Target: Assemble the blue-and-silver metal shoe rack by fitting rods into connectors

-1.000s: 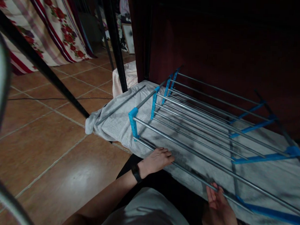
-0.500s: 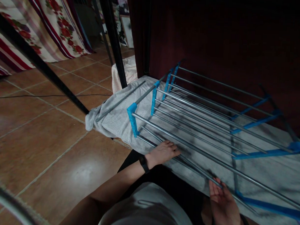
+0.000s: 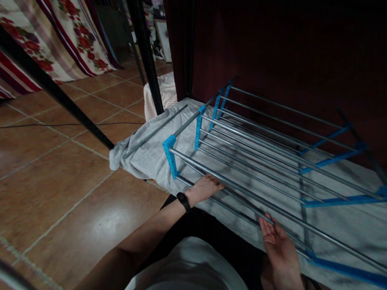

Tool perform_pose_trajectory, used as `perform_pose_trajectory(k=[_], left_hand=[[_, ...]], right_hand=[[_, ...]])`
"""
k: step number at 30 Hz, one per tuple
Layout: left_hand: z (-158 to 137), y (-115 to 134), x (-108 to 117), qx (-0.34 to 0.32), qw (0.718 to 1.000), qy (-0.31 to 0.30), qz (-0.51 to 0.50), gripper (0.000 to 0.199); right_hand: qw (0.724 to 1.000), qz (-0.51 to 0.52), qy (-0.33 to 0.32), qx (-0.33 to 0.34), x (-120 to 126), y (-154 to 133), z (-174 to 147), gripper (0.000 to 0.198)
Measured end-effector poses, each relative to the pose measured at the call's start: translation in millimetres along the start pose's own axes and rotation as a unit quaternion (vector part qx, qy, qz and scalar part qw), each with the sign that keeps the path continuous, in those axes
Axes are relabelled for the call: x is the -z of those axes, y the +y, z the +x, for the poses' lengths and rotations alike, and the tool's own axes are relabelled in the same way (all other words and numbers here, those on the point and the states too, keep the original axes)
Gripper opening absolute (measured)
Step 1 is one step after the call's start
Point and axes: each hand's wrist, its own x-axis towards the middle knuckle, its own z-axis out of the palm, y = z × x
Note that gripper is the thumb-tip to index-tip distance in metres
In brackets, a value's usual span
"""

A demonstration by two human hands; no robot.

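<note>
A rack point(image 3: 258, 191) of grey metal rods joined by blue plastic brackets point(image 3: 170, 157) lies on a grey cloth. My left hand point(image 3: 206, 188), palm down and wearing a dark wristband, has its fingers wrapped over a thin metal rod point(image 3: 242, 200) near the rack's front left corner. Farther right, my right hand point(image 3: 279, 243) is turned palm up and pinches the same rod between thumb and fingers. That rod runs slantwise between the rack's upper and lower front rods. Its right end is hard to make out among the other rods.
Grey cloth point(image 3: 145, 156) covers the low surface beneath the rack, with another rod point(image 3: 157, 129) lying on it. Black poles point(image 3: 147, 50) rise at the left. Dark red panel point(image 3: 279, 50) stands behind. Tiled floor point(image 3: 62, 178), a cable and a floral curtain point(image 3: 73, 31) lie leftward.
Both hands have moved a little left and upward with the rod, bringing it closer to the rack's upper front rod. The rack itself has barely shifted.
</note>
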Motion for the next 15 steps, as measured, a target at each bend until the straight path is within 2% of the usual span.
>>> perform_pose_trajectory(k=[8,12,15], left_hand=[[8,-8,-9,0.008,1.000,-0.007,-0.030,0.037],[6,-17,-16,0.021,1.000,0.005,-0.022,0.044],[8,-27,-22,0.009,1.000,0.014,-0.020,0.044]], right_hand=[[0.999,0.040,0.022,-0.010,-11,-12,35,0.018],[0.997,0.060,0.030,0.031,-13,-18,52,0.012],[0.994,0.080,0.020,0.074,-17,-18,56,0.014]])
